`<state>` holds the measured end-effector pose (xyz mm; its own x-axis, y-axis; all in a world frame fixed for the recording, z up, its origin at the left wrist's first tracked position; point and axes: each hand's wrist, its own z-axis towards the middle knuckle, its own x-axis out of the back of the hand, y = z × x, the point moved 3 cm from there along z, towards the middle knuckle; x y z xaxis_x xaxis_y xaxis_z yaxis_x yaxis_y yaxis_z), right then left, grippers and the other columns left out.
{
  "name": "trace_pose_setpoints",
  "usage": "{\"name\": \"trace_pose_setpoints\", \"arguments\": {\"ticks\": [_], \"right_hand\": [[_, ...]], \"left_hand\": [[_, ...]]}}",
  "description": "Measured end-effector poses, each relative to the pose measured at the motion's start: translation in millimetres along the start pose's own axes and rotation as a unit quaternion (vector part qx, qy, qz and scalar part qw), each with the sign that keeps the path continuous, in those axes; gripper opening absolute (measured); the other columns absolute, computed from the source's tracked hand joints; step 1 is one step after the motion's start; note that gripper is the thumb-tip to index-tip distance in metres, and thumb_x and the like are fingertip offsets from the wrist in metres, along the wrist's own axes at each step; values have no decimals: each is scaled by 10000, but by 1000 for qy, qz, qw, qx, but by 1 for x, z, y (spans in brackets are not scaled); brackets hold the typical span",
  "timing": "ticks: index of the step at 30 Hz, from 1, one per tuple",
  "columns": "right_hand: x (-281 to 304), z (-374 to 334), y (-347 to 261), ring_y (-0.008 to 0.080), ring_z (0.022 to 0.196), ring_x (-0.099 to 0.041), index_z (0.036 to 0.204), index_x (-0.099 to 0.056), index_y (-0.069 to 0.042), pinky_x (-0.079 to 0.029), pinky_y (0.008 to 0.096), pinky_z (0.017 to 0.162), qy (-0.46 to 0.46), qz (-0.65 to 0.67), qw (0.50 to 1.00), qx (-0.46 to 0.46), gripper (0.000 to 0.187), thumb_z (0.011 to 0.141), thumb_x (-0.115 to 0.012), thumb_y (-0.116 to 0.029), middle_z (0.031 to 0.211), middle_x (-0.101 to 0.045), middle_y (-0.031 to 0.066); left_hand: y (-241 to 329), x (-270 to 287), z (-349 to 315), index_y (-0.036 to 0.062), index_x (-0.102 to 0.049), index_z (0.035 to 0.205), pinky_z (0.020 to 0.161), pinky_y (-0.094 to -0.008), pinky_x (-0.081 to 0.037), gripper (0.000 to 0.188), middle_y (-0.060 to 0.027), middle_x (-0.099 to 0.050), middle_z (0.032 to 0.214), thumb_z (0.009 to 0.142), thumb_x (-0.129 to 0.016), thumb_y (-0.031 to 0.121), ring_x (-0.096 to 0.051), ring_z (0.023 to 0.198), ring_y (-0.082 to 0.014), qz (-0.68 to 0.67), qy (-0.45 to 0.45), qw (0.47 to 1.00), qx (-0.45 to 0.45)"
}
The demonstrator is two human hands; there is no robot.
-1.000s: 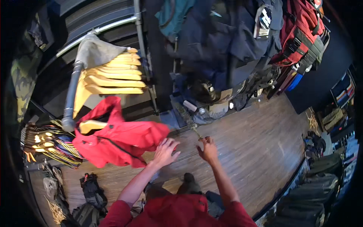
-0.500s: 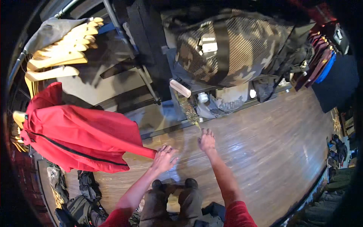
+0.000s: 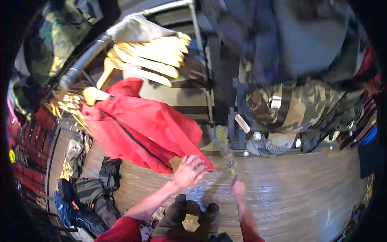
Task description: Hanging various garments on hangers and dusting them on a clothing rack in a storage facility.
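Observation:
A red jacket (image 3: 139, 129) with a dark zip hangs on a wooden hanger (image 3: 96, 95) from the rail at left. My left hand (image 3: 188, 172) has its fingers closed at the end of the jacket's sleeve, which stretches out toward me; the cuff shows just past the fingertips. To the right, my right hand (image 3: 238, 188) is wrapped round the handle of a fluffy, mottled brown-green duster (image 3: 228, 156). Its head points up and away from me, slightly blurred and apart from the jacket. The handle is mostly hidden in my fist.
Wooden hangers (image 3: 147, 60) crowd a metal rail (image 3: 86, 56) above the jacket. Backpacks (image 3: 90, 191) lie on the wooden floor (image 3: 290, 181) at lower left. Beyond the duster, a low shelf holds a camouflage bag (image 3: 306, 105) and a brush (image 3: 242, 123), with dark clothes hanging above.
My view has swung left and up, showing more of the rail and the floor bags. The sleeve is raised with my left hand at its end. The duster stays in my right hand.

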<state>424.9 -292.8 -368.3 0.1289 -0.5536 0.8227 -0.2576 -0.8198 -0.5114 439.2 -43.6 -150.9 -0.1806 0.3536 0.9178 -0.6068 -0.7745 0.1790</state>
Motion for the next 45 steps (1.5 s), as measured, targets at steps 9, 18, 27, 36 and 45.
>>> {"name": "trace_pose_setpoints", "arguments": {"ticks": [9, 18, 27, 36, 45], "right_hand": [[208, -140, -93, 509, 662, -606, 1054, -489, -72, -462, 610, 585, 52, 7, 994, 91, 245, 1007, -466, -312, 696, -625, 283], [283, -130, -211, 497, 647, -593, 1008, -493, -81, -418, 599, 548, 64, 18, 959, 274, 176, 996, -504, -256, 654, -600, 249], [145, -111, -273, 522, 663, -590, 1059, -480, -92, -438, 628, 602, -28, 72, 943, 324, 193, 1008, -459, -276, 674, -609, 281], [180, -160, -303, 499, 621, -601, 1066, -463, -80, -456, 607, 562, -4, 108, 928, 358, 208, 999, -486, -275, 663, -616, 267], [158, -159, -248, 523, 723, -577, 1055, -501, -81, -412, 621, 630, 13, 167, 960, 225, 260, 1021, -432, -329, 772, -615, 264]], "left_hand": [[-32, 226, 79, 78, -619, 1166, 1104, -568, -292, 507, -106, -553, 1155, 686, -757, 164, -492, 1195, -325, 196, 194, 957, 83], [-82, 230, 23, 82, -651, 1058, 1173, -584, -218, 357, -83, -589, 1002, 701, -647, 90, -534, 1106, -278, 249, 17, 964, 97], [-51, 259, -57, 107, -642, 1007, 1053, -586, -340, 405, -54, -597, 1103, 611, -713, 151, -501, 1181, -305, 245, 141, 957, 63], [-43, 314, -74, 81, -679, 847, 1124, -573, -313, 347, -80, -616, 983, 524, -697, 208, -533, 1109, -316, 160, 26, 984, 77], [-86, 277, -12, 11, -623, 1174, 1117, -470, -320, 509, -187, -538, 1261, 711, -662, 218, -436, 1271, -350, 406, 19, 907, 109]]}}
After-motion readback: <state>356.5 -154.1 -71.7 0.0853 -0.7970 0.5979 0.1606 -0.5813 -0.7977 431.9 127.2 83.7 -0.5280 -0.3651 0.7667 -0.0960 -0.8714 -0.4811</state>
